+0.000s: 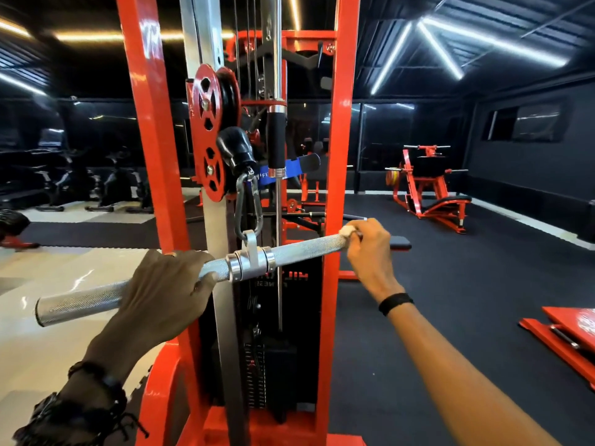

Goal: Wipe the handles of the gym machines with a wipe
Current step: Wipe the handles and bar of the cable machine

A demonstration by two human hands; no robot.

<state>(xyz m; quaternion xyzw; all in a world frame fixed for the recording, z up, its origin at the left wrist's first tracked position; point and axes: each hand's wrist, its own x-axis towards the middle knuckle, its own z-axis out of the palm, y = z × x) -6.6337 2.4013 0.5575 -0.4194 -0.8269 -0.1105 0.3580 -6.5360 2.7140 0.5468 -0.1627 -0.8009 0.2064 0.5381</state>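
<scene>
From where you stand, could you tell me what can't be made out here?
Head view only:
- Small white wipe: mostly hidden inside the right hand.
- Knurled silver steel bar: right end covered by that hand; a stretch left of centre covered by the left hand.
- Black weight stack: too dark.

Gym, red cable machine (341,156), exercise bikes (119,185), black rubber floor (450,284)

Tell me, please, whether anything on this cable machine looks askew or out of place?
Only the bar sits askew: it hangs from the carabiner tilted, its left end lower, because the left hand grips it there while the right hand presses the wipe at the raised end. Nothing looks damaged or spilled.
</scene>
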